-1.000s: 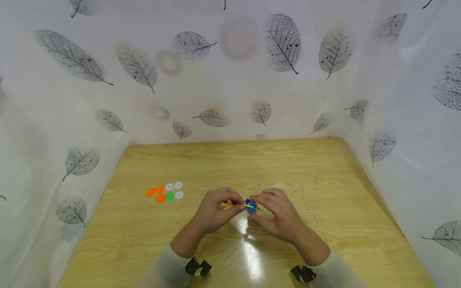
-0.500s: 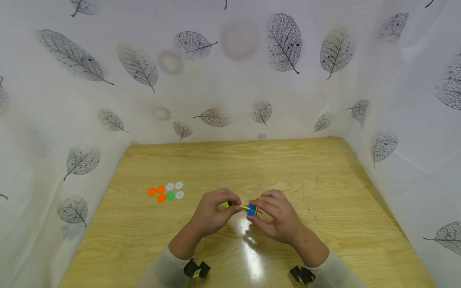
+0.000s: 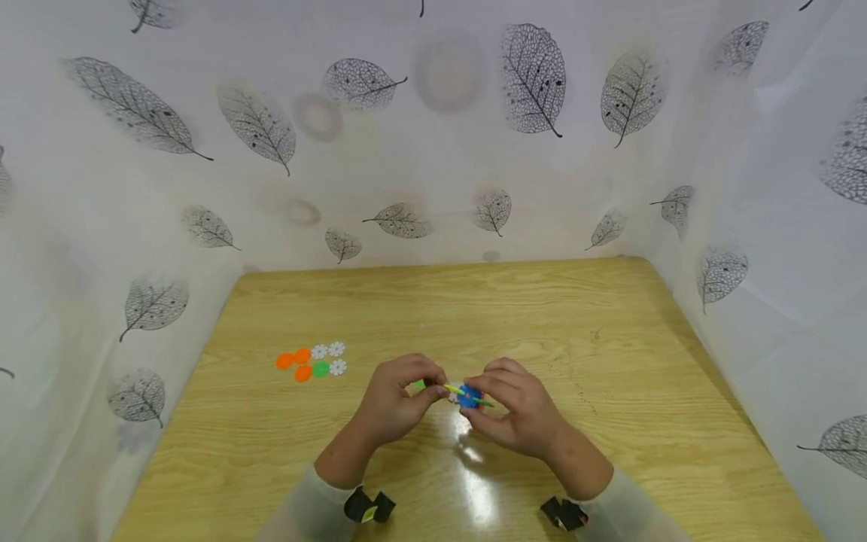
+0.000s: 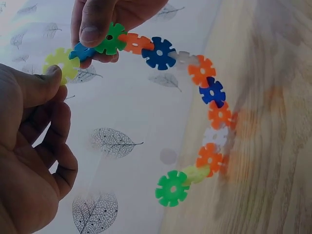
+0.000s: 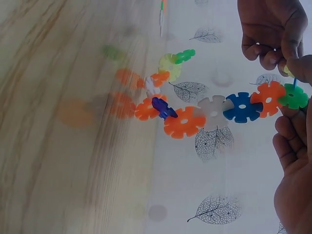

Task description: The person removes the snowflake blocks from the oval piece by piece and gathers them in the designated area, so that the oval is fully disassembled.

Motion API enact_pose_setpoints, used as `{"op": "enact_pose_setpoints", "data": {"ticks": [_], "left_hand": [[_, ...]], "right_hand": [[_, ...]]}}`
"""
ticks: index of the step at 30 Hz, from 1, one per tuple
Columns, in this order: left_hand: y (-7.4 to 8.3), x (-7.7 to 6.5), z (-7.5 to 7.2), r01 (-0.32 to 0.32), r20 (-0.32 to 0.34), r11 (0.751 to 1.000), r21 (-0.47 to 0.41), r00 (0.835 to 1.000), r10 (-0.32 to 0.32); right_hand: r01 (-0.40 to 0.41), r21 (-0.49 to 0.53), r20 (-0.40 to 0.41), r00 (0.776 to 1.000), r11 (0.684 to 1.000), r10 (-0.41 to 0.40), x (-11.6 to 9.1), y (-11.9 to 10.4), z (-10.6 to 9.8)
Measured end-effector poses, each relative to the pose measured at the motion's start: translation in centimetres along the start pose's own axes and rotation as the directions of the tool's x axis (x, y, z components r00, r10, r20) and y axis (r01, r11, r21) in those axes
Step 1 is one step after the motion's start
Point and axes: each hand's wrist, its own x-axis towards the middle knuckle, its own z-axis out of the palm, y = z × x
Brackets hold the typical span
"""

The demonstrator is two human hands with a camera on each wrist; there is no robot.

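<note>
In the head view my left hand pinches a yellow notched disc between thumb and finger. My right hand pinches a blue disc and the green disc joined to it. The yellow disc meets the blue one edge to edge; how deeply their slots sit is hidden. From the green disc hangs a curved chain of interlocking snowflake discs, orange, blue, white and more. It ends in a light yellow disc and a green disc.
On the left of the wooden table lie loose discs: orange ones, a green one and white ones. A pale leaf-printed cloth encloses the table at the back and sides.
Both hands have shifted slightly to the left, staying close together. The blue disc has turned to show more of its face. The loose discs have not moved.
</note>
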Motion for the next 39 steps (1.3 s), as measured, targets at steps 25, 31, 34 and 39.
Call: {"op": "enact_pose_setpoints", "data": {"ticks": [25, 31, 34, 39], "left_hand": [[-2.0, -2.8, -8.2, 0.520, -0.260, 0.848, 0.099, 0.836, -0.483], [-2.5, -3.6, -9.4, 0.571, -0.269, 0.813, 0.115, 0.805, -0.528], [-2.8, -3.9, -10.0, 0.578, -0.267, 0.807, 0.122, 0.802, -0.534], [-3.1, -4.4, -10.9, 0.601, -0.280, 0.791, 0.112, 0.783, -0.555]], "right_hand": [[-0.108, -0.032, 0.025, 0.994, 0.994, 0.109, -2.0, 0.3, -1.7], [-0.092, -0.025, 0.016, 0.996, 0.995, 0.092, -2.0, 0.3, -1.8], [-0.082, -0.024, 0.011, 0.997, 0.996, 0.083, -2.0, 0.4, -1.8], [-0.081, -0.033, 0.007, 0.997, 0.996, 0.081, -2.1, 0.2, -1.8]]}}
